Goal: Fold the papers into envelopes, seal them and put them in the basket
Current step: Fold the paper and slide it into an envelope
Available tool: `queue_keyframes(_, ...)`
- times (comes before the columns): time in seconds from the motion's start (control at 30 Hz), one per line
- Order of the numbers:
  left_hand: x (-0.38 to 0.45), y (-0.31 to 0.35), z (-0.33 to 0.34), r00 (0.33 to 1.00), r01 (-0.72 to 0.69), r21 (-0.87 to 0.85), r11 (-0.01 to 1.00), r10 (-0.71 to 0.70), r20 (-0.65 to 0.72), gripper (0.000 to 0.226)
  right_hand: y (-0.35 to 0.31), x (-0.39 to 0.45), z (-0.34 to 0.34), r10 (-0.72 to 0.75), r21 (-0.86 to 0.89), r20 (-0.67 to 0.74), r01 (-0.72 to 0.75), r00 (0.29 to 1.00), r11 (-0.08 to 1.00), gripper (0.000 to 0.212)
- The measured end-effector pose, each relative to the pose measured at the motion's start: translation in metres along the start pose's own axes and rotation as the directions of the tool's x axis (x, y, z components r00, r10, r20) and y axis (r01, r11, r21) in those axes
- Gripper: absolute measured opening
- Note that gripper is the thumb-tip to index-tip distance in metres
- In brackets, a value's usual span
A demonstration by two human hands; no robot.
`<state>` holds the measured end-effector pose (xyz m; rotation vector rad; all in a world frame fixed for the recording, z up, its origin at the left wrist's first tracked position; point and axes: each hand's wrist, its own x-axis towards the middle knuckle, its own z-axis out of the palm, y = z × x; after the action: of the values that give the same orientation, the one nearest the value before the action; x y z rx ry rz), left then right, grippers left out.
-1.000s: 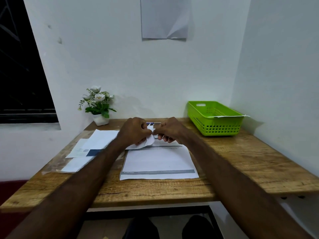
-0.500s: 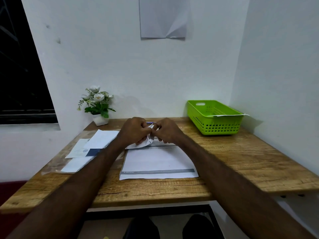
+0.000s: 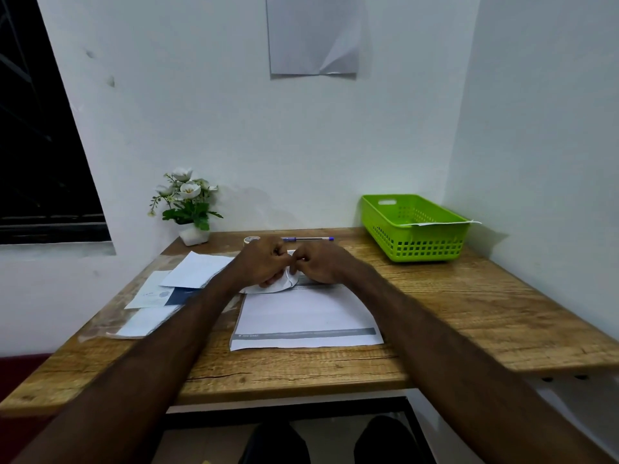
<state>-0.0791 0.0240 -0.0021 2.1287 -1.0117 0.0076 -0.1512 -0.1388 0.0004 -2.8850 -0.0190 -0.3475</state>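
Over the last second the left hand (image 3: 264,262) and right hand (image 3: 318,264) have drawn closer, both pinching the small crumpled white paper (image 3: 279,285) above the far-centre wooden bench (image 3: 469,316), so sealing seems underway, with the green plastic basket (image 3: 415,229) waiting far right.

A wooden bench (image 3: 469,316) with a visible grain is set into a corner formed by two white walls: a rear wall (image 3: 217,128) and a right-hand wall (image 3: 542,128). A dark window (image 3: 37,155) with a black frame occupies the left side. A sheet of paper (image 3: 313,35) hangs on the rear wall, its lower right corner curled. Lighting is dim and even.
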Motion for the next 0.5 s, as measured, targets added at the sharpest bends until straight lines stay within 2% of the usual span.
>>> queue_keyframes(0.1,0.0009,-0.0010,0.0002,1.000,-0.003,0.034,0.999,0.002,0.016,0.030,0.0004,0.0008,0.0015,-0.012,-0.004,-0.014,0.012,1.000,1.000,0.028)
queue_keyframes(0.17,0.0015,-0.0031,-0.0012,1.000,0.010,0.038,0.999,-0.011,0.021,0.029,0.0009,-0.0001,0.0020,-0.019,0.063,0.009,0.019,1.000,0.998,0.030)
queue_keyframes(0.27,0.0018,-0.0051,-0.0022,0.996,0.049,0.030,0.998,-0.051,0.069,0.030,0.0024,-0.0032,0.0034,0.014,0.340,0.094,-0.045,0.995,0.940,0.036)
queue_keyframes(0.33,0.0021,-0.0044,-0.0017,0.991,0.083,0.027,0.996,-0.086,0.100,0.027,0.0043,-0.0042,0.0013,0.068,0.455,0.146,-0.127,0.987,0.882,0.038)
queue_keyframes(0.5,0.0008,-0.0026,-0.0017,0.986,0.099,0.021,0.995,-0.101,0.133,0.025,0.0025,-0.0072,-0.0053,0.049,0.474,0.213,-0.147,0.976,0.868,0.034)
